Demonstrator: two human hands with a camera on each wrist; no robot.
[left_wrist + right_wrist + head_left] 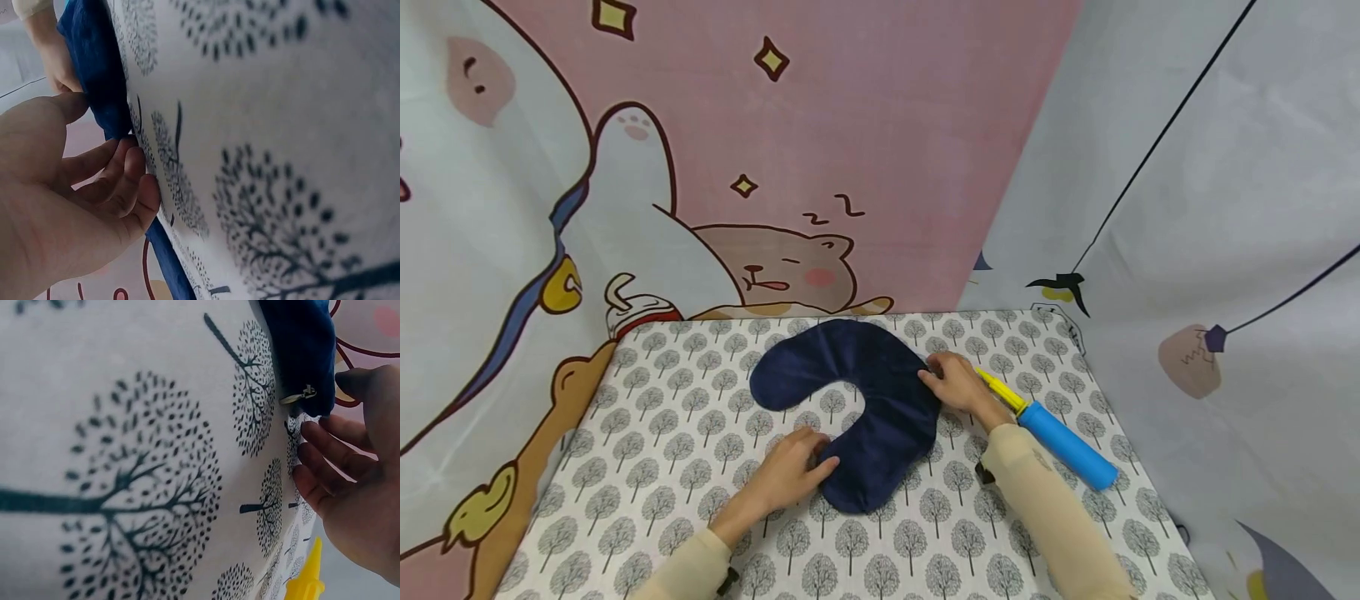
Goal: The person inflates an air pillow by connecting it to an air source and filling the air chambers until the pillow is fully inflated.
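Note:
A dark navy U-shaped neck pillow [891,396] lies flat on the tree-print cloth, its opening towards the lower left. My left hand [790,471] is at the pillow's near end, thumb over its top and loosely bent fingers along its edge. On the far right side of the curve, my right hand [958,385] touches the outer edge with thumb and fingertips, fingers half bent. A small zipper pull [300,395] shows on the pillow's edge close to the right fingertips in the right wrist view. The pillow shows no squeeze near either hand.
A hand pump with a blue barrel [1067,446] and yellow nozzle [1000,392] lies right of the pillow, beside the right forearm. The tree-print cloth [647,500] covers the table. Printed cartoon curtains [880,150] hang behind and at both sides.

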